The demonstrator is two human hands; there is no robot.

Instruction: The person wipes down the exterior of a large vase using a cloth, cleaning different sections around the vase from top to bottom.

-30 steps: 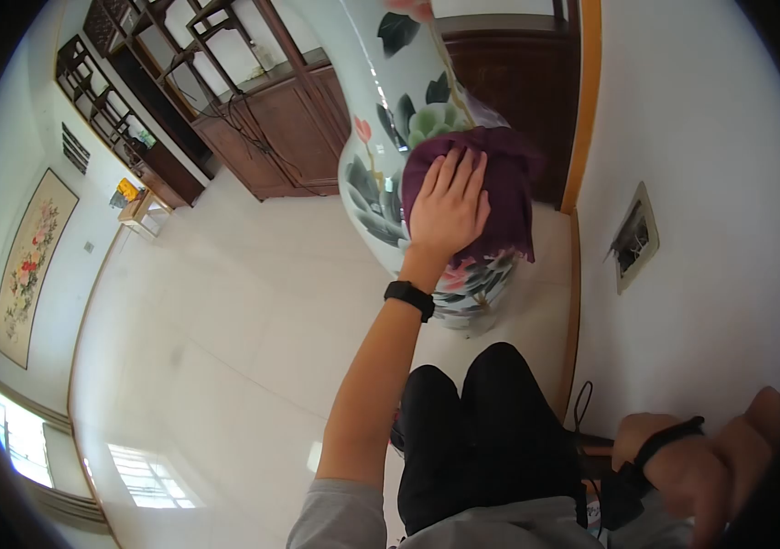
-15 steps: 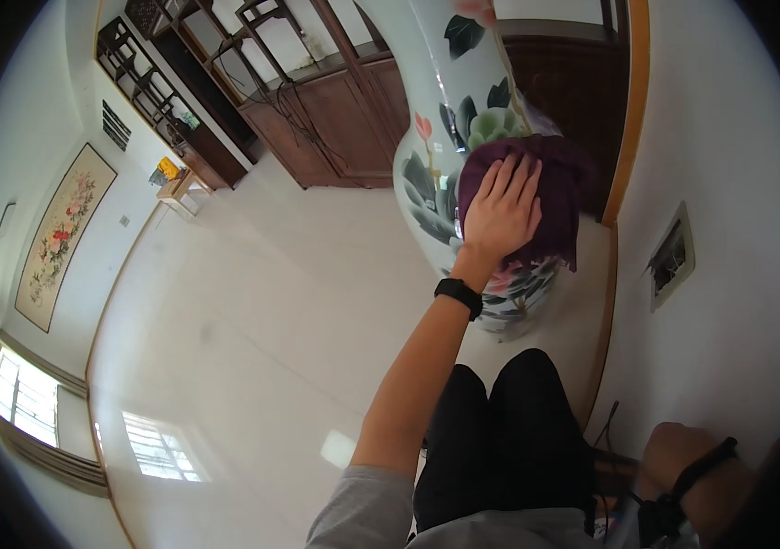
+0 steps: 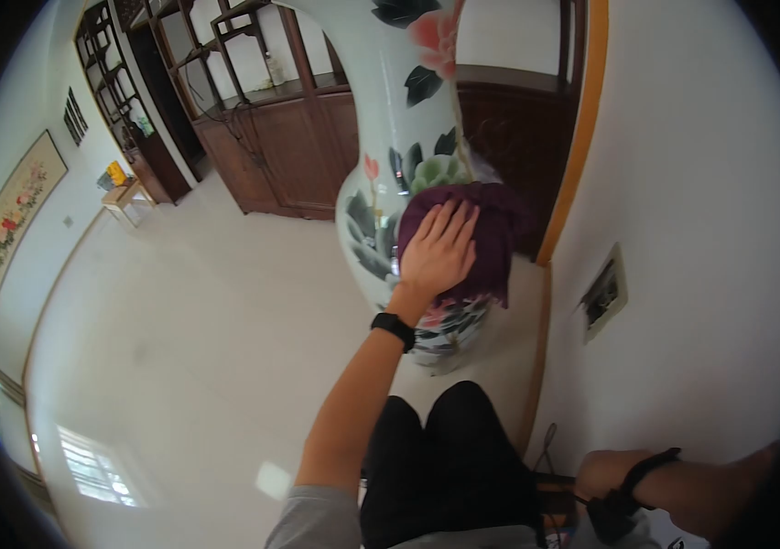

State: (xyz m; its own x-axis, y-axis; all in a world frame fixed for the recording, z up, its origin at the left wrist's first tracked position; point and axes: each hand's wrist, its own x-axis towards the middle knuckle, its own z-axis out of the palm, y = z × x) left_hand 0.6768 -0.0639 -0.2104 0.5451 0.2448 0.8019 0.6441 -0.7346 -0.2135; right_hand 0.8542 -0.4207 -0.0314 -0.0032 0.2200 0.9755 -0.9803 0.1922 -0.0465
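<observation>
My left hand (image 3: 438, 252) lies flat on a dark purple cloth (image 3: 491, 242), its fingers stretched out and slightly apart. The cloth is draped against the belly of a tall white porcelain vase (image 3: 356, 233), painted with pink flowers and green and dark leaves. A black band sits on my left wrist. At the lower right, a bare arm with a black strap reaches into the dark edge of the picture; no hand shows clearly there.
Dark wooden cabinets and shelves (image 3: 280, 156) stand behind the vase. At the right is a white wall with an open socket box (image 3: 605, 293). A small stool (image 3: 124, 199) with a yellow item stands far left, near a hanging flower painting (image 3: 13, 220). Below are black-clad legs (image 3: 449, 467).
The camera view has shifted, so vase and hand first moved right, then back left and lower. My left hand stays flat on the cloth at about the same place on the vase.
</observation>
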